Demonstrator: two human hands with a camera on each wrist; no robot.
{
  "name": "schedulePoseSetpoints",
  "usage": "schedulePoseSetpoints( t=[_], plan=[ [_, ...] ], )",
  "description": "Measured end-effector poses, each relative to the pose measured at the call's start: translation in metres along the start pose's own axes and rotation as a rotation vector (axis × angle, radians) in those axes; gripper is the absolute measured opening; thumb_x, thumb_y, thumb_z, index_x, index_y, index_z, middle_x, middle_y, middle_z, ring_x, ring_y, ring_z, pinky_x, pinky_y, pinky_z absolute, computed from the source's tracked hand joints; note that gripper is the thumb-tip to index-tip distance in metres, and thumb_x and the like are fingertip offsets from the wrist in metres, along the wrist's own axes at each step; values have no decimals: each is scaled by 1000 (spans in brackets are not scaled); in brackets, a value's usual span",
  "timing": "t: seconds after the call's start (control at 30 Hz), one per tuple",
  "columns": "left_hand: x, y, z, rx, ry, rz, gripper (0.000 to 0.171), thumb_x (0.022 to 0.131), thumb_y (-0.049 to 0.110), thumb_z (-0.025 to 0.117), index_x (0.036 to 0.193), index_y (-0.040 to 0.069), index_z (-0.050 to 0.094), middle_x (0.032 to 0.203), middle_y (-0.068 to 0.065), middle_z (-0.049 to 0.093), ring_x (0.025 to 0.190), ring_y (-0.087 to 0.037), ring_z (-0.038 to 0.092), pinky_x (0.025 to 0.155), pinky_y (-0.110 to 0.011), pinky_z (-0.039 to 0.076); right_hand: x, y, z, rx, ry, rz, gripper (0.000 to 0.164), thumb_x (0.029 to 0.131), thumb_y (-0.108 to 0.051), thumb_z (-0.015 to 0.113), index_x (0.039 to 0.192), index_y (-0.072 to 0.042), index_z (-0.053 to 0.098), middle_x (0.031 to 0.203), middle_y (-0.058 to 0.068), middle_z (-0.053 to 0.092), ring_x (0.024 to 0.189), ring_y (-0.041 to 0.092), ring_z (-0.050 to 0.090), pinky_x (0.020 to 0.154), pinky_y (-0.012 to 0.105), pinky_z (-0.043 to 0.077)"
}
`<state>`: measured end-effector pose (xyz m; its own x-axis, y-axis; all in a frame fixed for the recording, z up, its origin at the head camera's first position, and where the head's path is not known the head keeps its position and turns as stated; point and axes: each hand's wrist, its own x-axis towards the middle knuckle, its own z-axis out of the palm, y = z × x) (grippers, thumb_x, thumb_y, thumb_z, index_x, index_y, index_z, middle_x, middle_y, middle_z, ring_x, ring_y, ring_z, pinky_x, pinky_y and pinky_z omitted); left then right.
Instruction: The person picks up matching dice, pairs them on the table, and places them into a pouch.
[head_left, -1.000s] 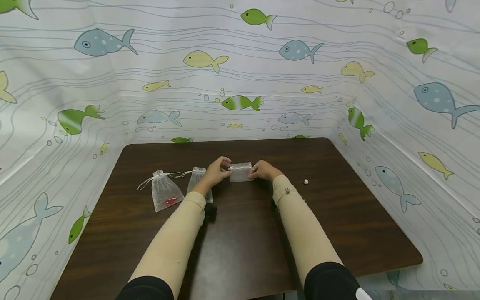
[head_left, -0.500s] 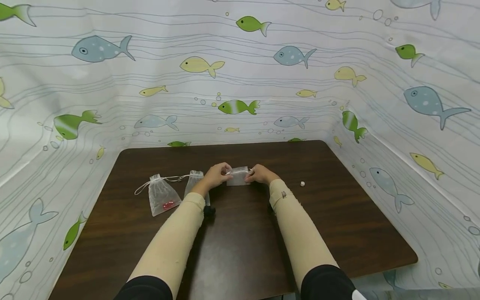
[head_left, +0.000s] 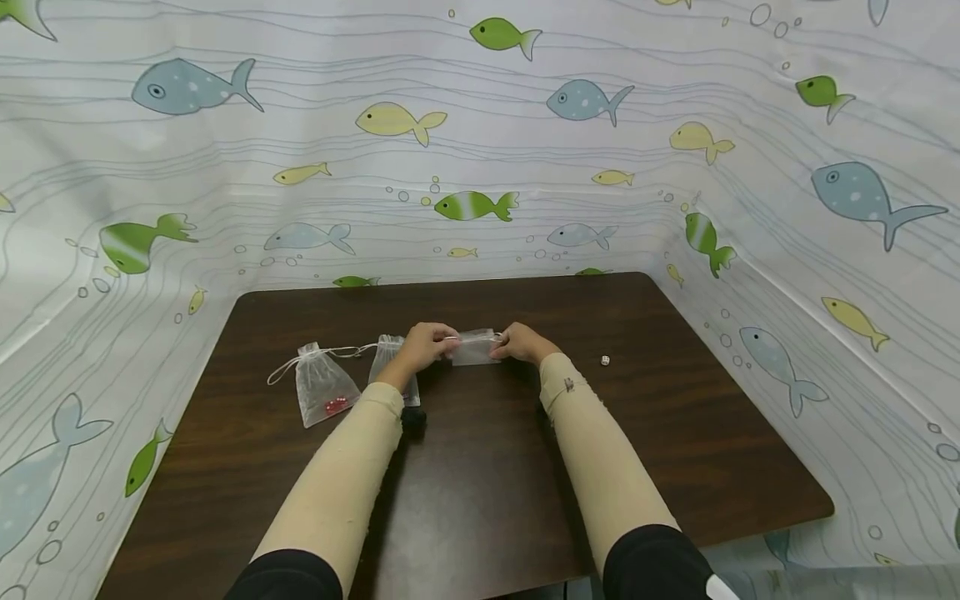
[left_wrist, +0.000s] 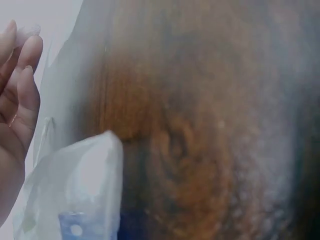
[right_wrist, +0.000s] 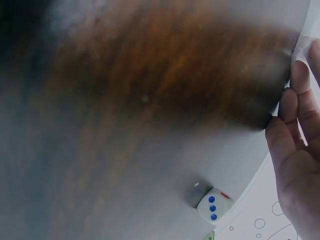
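A small sheer white drawstring pouch (head_left: 475, 348) is stretched between both hands above the far middle of the table. My left hand (head_left: 426, 346) pinches its upper left edge between thumb and fingers. At its upper right edge, my right hand (head_left: 525, 343) pinches the pouch near the cord. In the left wrist view, the left hand (left_wrist: 20, 100) is partly cut off, with a bit of white fabric at its fingertips. The right wrist view has the right hand (right_wrist: 297, 155) at its edge, fingers curled around the fabric.
Left of the hands lies a sheer pouch (head_left: 318, 379) with red dice (head_left: 336, 406) inside. Another pouch (left_wrist: 90, 175), partly behind the left forearm, holds something blue with a white dot (left_wrist: 75, 230). A white die (head_left: 605, 361) lies on the table (head_left: 675, 450) to the right.
My left fingers have drawn closer together at the pouch's left edge. The right hand keeps its pinch, and the pouch stays in nearly the same spot. The head view has shifted slightly.
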<state>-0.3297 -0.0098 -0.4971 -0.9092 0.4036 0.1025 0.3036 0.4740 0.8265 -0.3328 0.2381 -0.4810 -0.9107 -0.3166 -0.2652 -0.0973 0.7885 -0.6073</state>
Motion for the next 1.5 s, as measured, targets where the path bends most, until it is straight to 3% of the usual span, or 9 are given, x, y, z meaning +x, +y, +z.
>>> schedulePoseSetpoints(
  t=[0.17,0.3,0.43,0.6,0.8,1.1,1.5],
  plan=[
    [1,2,-4,1,5,3,24,98,21,71,114,4,76,87,-9,75,76,-20,68,72,-34,57,1,-2,-6,-39,-45,-36,19,97,-23,72,106,-8,80,121,8,70,109,24,63,95,39,52],
    [2,2,-5,15,0,15,25,98,21,70,115,4,76,89,-9,76,77,-21,68,72,-34,57,-1,1,-13,-52,-87,-53,25,98,-24,71,116,-8,75,117,7,67,102,22,58,94,39,50],
    [1,4,-5,11,-21,30,26,98,19,70,117,2,75,92,-11,76,80,-22,70,73,-35,58,-6,8,-18,-10,-87,-55,33,99,-21,70,128,-7,69,127,10,64,114,25,58,103,43,47],
    [1,7,-5,26,-30,42,24,99,19,69,116,3,75,90,-10,76,79,-22,70,73,-35,58,-12,18,-23,-3,-55,-82,31,101,-17,66,130,-7,69,136,14,62,127,31,56,108,47,44],
    [0,6,-5,59,-44,26,24,99,18,69,116,3,75,90,-9,76,78,-21,70,72,-35,58,-19,31,-31,-5,-20,-93,29,103,-13,62,129,-3,69,135,17,62,128,35,56,107,48,45],
    [1,0,-5,73,-31,17,22,98,16,70,115,3,76,93,-10,77,80,-21,71,73,-34,58,-34,47,-35,56,55,-44,27,102,-12,64,127,-4,70,131,15,65,129,35,55,110,50,42],
    [-2,-3,-6,79,-24,20,22,98,15,69,114,1,76,90,-10,76,80,-20,71,75,-34,59,-42,60,-34,186,-18,-40,41,97,-5,68,137,-3,62,141,15,60,135,33,52,110,47,43]
  ],
)
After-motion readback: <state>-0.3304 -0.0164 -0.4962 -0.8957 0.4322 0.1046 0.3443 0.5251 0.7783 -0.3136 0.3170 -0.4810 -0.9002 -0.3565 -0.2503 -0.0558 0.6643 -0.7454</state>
